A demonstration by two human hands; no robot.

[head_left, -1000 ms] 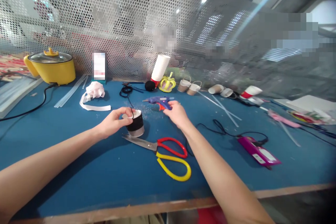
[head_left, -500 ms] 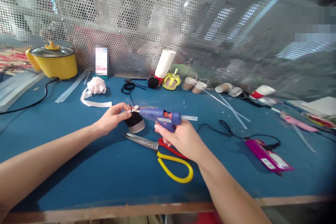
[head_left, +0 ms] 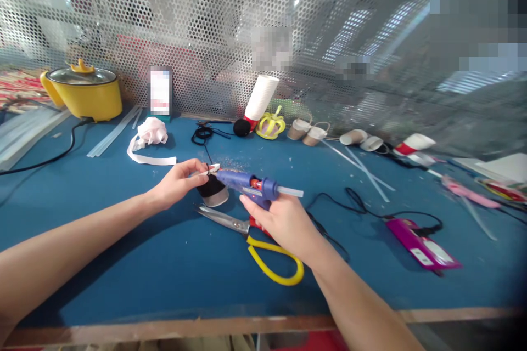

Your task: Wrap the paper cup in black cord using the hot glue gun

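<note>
My left hand (head_left: 183,181) is closed on a small cup-like piece (head_left: 214,198) wrapped in black yarn, its pale band showing at the bottom and a white edge at my fingertips. From it a black yarn strand runs back to a loose tangle (head_left: 202,132). In my right hand (head_left: 284,216) is a blue hot glue gun (head_left: 247,181), a clear glue stick poking out behind. Its nozzle meets the white edge beside my left fingertips; the exact contact is too small to make out. Under the gun lie scissors (head_left: 230,221) with red and yellow handles, partly covered by my right hand.
Behind are a white paper strip bundle (head_left: 152,131), a phone (head_left: 160,93), stacked paper cups (head_left: 262,96), a black ball (head_left: 241,127) and a yellow crown-like piece (head_left: 270,125). A yellow pot (head_left: 86,98) stands left. A purple power strip (head_left: 424,247) with cables lies right.
The rear of the glue gun and my right hand have dropped and shifted slightly left. My left hand keeps its hold, and the view has shifted slightly.
</note>
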